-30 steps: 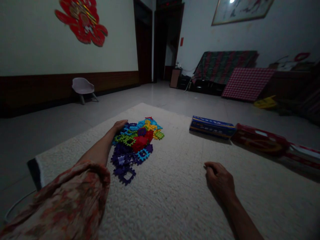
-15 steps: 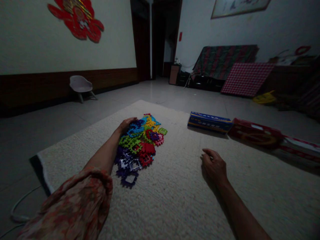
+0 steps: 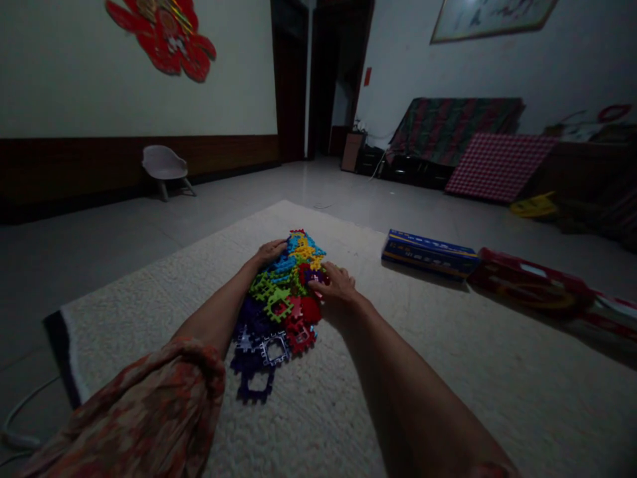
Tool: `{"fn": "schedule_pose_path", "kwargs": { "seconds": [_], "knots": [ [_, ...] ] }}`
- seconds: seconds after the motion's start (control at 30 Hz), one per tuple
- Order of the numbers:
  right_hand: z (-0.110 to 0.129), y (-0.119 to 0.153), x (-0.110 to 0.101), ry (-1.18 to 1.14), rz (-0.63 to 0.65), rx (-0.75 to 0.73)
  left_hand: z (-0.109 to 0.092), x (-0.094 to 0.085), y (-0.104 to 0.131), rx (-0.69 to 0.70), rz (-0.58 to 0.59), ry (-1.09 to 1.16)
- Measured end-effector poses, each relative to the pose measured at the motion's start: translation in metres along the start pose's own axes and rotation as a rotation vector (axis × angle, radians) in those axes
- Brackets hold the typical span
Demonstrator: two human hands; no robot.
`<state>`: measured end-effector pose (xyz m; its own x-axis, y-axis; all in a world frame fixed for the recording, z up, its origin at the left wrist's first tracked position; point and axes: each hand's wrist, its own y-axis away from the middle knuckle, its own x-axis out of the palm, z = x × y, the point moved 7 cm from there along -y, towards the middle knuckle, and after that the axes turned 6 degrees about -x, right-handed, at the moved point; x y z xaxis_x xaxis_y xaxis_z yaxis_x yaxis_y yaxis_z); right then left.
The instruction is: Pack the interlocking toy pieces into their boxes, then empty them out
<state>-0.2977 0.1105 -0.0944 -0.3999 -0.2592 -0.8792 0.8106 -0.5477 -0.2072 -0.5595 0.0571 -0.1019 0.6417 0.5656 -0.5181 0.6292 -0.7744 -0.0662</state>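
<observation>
A heap of colourful plastic interlocking building pieces (image 3: 277, 302) lies on the pale mat, several with square openings and notched edges. My left hand (image 3: 271, 251) rests against the far left side of the heap, fingers stretched over the blue pieces (image 3: 284, 262). On the opposite side, my right hand (image 3: 338, 283) reaches the heap with thumb and fingers apart, at a purple piece (image 3: 313, 275) and the red ones around it. Neither hand visibly lifts a piece. Nearest to me lie a white piece (image 3: 264, 350) and a dark purple square piece (image 3: 245, 392).
Right of the heap, a blue box (image 3: 430, 255), a red box (image 3: 532, 282) and a red and white box (image 3: 614, 318) stand in a row along the mat (image 3: 199, 279). A small chair (image 3: 165, 164) is by the left wall. A cable (image 3: 17, 435) lies at lower left.
My right hand has moved left from the bare mat to the heap, its fingers now spread at the pieces. My left hand stays by the blue pieces. The view has shifted slightly.
</observation>
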Motion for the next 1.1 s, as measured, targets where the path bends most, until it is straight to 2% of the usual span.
{"fn": "schedule_pose_path", "kwargs": {
  "seconds": [0.07, 0.13, 0.33, 0.6, 0.77, 1.1],
  "knots": [
    [0.001, 0.006, 0.006, -0.014, 0.068, 0.026, -0.004, 0.014, 0.000, 0.016, 0.072, 0.013],
    [0.002, 0.015, 0.004, -0.031, 0.063, 0.004, -0.012, 0.026, 0.003, 0.041, 0.124, 0.028],
    [-0.006, 0.046, -0.011, -0.046, -0.052, -0.059, -0.044, 0.059, 0.019, 0.124, 0.234, 0.068],
    [-0.035, 0.095, -0.032, -0.118, -0.217, -0.050, -0.080, 0.112, 0.047, 0.176, 0.327, 0.082],
    [-0.059, 0.129, -0.053, -0.136, -0.287, 0.068, -0.108, 0.159, 0.066, 0.192, 0.419, 0.075],
    [-0.126, 0.204, -0.105, -0.253, -0.444, 0.286, -0.160, 0.272, 0.098, 0.282, 0.580, 0.072]
  ]
}}
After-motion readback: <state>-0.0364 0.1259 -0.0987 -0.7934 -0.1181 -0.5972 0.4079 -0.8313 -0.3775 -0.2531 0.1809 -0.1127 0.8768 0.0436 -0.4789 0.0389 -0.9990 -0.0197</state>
